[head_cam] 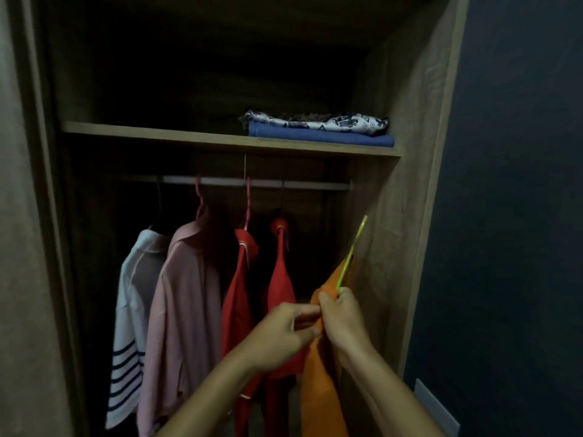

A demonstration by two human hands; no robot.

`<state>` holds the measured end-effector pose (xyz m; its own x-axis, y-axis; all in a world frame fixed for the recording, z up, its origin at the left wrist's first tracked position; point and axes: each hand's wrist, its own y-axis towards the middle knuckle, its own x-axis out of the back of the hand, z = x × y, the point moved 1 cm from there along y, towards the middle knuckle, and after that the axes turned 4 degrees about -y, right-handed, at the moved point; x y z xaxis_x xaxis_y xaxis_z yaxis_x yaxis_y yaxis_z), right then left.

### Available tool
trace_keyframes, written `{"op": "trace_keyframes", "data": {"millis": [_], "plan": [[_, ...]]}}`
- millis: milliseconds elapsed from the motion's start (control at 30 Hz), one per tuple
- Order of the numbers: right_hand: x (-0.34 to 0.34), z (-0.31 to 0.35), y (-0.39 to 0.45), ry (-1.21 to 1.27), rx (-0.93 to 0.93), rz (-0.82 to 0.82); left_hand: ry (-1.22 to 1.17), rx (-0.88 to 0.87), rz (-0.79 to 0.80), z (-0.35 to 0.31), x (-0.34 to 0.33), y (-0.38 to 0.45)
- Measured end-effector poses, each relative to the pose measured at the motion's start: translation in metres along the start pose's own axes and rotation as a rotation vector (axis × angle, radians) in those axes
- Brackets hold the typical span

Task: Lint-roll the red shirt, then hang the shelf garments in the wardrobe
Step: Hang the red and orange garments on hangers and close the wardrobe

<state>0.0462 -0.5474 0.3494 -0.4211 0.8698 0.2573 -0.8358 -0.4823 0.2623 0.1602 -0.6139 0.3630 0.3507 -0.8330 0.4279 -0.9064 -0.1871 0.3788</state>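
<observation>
An orange garment hangs from a yellow-green hanger that I hold below the wardrobe rail, at the right end of the row. My right hand grips the hanger and the garment's top. My left hand pinches the orange cloth right beside it. Two red garments hang on the rail just left of my hands. On the shelf above lie a folded blue garment and a patterned white one on top of it.
A pink shirt and a white shirt with navy stripes hang further left. The wardrobe's wooden side wall stands close on the right, with a dark blue room wall beyond.
</observation>
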Motion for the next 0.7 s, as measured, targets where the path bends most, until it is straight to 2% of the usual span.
{"op": "trace_keyframes", "data": {"millis": [67, 167, 233, 400, 567, 700], "plan": [[-0.005, -0.002, 0.017, 0.019, -0.011, -0.01, 0.001, 0.012, -0.098, 0.007, 0.005, 0.013], [-0.006, -0.003, 0.05, -0.035, 0.006, 0.014, 0.177, -0.041, -0.522, 0.024, 0.037, 0.041], [-0.005, 0.003, 0.072, -0.08, 0.024, 0.025, 0.376, -0.054, -0.682, 0.033, 0.056, 0.066], [-0.007, 0.031, 0.131, -0.252, 0.08, -0.01, 0.638, 0.08, -0.508, 0.06, 0.057, 0.118], [-0.017, 0.056, 0.181, -0.396, 0.077, 0.013, 0.624, 0.152, -0.509, 0.079, 0.054, 0.123], [-0.027, 0.054, 0.203, -0.421, 0.081, 0.045, 0.621, 0.159, -0.503, 0.084, 0.059, 0.122]]}}
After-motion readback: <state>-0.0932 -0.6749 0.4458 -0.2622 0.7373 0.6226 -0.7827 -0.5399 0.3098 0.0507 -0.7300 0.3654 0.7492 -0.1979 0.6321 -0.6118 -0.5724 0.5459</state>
